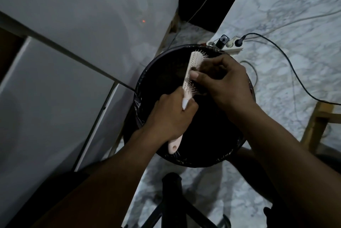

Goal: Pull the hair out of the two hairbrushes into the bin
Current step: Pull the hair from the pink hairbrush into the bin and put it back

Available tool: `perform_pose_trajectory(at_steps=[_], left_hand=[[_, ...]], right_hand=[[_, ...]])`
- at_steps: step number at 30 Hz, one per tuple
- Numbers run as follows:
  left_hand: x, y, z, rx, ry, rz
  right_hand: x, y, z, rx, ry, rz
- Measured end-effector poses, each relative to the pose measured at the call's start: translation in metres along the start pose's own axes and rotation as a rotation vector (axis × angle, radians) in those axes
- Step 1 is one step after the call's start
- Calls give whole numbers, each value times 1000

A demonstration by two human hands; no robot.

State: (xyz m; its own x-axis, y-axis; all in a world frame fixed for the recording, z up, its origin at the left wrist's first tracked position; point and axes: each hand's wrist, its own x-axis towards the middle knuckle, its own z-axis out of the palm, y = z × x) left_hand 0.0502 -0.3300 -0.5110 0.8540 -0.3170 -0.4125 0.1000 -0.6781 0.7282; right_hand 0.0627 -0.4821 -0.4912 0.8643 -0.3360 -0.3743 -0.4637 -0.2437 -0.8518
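Note:
A pale pink hairbrush (pixel 191 68) with metal bristles is held over a round black bin (pixel 147 72) lined with a dark bag. My left hand (pixel 169 117) grips the brush by its handle, whose end sticks out below my fist. My right hand (pixel 223 81) lies across the bristle side with its fingers curled into the bristles; any hair between them is too dark to make out. The bin's inside is black and shows nothing. Only one hairbrush is in view.
A white power strip (pixel 230 46) with plugs and trailing cables lies on the marble floor (pixel 295 15) behind the bin. White cabinet panels (pixel 55 98) stand at the left. A wooden leg (pixel 315 128) is at the right, a black stand (pixel 171 200) below the bin.

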Motion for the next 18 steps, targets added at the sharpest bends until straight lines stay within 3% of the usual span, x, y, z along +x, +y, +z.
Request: perform_pose_trajectory(at_steps=[3, 8, 10, 14, 16, 18], left_hand=[[2, 1, -1, -15, 12, -6], [7, 1, -5, -51, 76, -18], [7, 1, -5, -54, 71, -24], [6, 1, -4, -42, 46, -36], [6, 1, -4, -43, 33, -33], [5, 1, -4, -50, 36, -12]], right_hand=[[4, 4, 0, -6, 51, 15], [7, 3, 2, 481, 48, 229], [6, 0, 0, 528, 15, 269], [2, -4, -1, 305, -114, 76], [1, -1, 2, 125, -136, -20], [1, 1, 2, 103, -103, -16]])
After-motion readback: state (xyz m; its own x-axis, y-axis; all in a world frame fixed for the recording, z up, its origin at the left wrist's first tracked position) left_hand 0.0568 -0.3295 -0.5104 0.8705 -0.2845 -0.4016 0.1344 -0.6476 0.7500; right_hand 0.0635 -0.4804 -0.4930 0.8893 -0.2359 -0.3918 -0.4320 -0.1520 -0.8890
